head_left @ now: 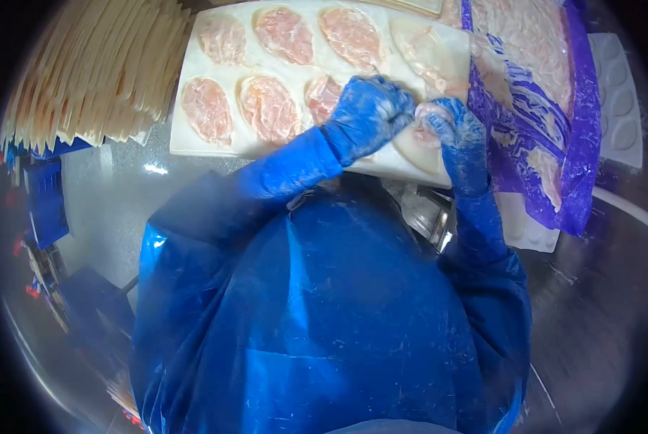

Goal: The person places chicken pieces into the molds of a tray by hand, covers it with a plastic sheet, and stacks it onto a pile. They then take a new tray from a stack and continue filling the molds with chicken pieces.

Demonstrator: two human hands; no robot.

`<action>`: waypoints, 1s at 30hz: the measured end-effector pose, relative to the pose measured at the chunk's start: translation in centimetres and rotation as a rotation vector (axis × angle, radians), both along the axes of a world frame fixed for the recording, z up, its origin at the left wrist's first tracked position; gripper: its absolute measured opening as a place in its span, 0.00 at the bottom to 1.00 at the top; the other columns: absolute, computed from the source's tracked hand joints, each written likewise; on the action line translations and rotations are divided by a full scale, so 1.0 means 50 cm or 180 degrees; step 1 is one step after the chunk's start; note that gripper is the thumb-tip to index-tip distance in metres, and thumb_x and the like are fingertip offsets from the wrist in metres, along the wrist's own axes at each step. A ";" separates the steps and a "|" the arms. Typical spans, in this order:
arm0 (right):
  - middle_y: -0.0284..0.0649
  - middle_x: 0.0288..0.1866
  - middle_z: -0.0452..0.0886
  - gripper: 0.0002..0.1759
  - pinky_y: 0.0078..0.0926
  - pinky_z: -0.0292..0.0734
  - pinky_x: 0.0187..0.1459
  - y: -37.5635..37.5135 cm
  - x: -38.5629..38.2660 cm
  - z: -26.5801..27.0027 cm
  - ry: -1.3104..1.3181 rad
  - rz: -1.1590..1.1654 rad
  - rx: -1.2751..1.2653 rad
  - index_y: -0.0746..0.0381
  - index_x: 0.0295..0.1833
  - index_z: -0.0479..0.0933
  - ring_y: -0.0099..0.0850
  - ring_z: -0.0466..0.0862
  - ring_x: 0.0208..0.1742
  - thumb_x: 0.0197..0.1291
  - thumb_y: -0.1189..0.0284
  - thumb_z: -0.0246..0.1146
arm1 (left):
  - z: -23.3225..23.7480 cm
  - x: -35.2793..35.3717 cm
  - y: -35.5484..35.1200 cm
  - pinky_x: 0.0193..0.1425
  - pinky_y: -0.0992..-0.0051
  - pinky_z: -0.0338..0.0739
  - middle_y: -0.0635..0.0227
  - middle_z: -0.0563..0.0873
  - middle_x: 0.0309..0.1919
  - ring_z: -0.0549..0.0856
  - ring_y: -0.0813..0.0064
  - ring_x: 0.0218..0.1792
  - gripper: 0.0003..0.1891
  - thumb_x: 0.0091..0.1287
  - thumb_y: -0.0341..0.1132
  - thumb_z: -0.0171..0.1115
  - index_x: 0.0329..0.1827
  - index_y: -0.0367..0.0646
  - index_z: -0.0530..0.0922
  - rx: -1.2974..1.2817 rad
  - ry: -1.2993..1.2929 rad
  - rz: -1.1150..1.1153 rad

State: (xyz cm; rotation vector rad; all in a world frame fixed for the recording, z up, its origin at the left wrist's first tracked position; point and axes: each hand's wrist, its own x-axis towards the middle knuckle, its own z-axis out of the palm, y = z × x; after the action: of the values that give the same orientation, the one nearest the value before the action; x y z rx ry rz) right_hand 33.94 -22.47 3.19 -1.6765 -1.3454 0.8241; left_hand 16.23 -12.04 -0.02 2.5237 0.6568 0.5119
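Note:
A white moulded tray lies before me, with leaf-shaped hollows in two rows. Several hollows hold flat pieces of pale pink raw meat, such as the meat piece in the back row. My left hand, in a blue glove, is closed in a fist over the front row and partly covers a filled hollow; what its fingers hold is hidden. Close beside it, my right hand has its gloved fingers curled round a small raw meat piece, above the right front hollow. Some thin, pale scraps lie in the right back hollow.
At the right, a purple plastic sheet lies under a large heap of raw meat. More white moulded trays stand beyond it. Many thin, pale boards are stacked on edge at the left. Blue crates stand lower left.

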 end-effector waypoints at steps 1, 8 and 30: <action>0.37 0.42 0.87 0.09 0.22 0.79 0.46 -0.008 0.012 0.005 0.0013 -0.0077 -0.0104 0.64 0.51 0.82 0.23 0.84 0.44 0.69 0.72 0.62 | -0.002 -0.003 0.008 0.52 0.74 0.79 0.70 0.86 0.39 0.84 0.74 0.42 0.09 0.69 0.34 0.67 0.48 0.43 0.82 -0.0656 -0.0589 -0.0089; 0.40 0.44 0.85 0.13 0.22 0.77 0.49 0.014 0.014 0.000 0.1161 -0.0247 0.0303 0.63 0.54 0.83 0.24 0.83 0.45 0.72 0.67 0.61 | 0.075 -0.004 -0.005 0.55 0.77 0.78 0.73 0.85 0.43 0.81 0.83 0.47 0.04 0.74 0.30 0.64 0.45 0.39 0.81 -0.4215 -0.1984 -0.0174; 0.37 0.53 0.81 0.15 0.42 0.69 0.64 -0.096 -0.018 -0.050 -0.2865 0.0719 0.0806 0.54 0.53 0.80 0.39 0.77 0.57 0.61 0.68 0.59 | -0.027 -0.022 0.031 0.78 0.59 0.64 0.62 0.83 0.61 0.78 0.61 0.66 0.21 0.65 0.31 0.59 0.62 0.48 0.80 0.1063 0.0054 -0.1111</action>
State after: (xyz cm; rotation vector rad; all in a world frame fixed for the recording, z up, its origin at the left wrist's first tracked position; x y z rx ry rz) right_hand 33.02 -27.26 0.67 -1.7661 -2.1571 -0.0532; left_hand 15.12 -10.47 -1.39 2.8729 0.1311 0.5057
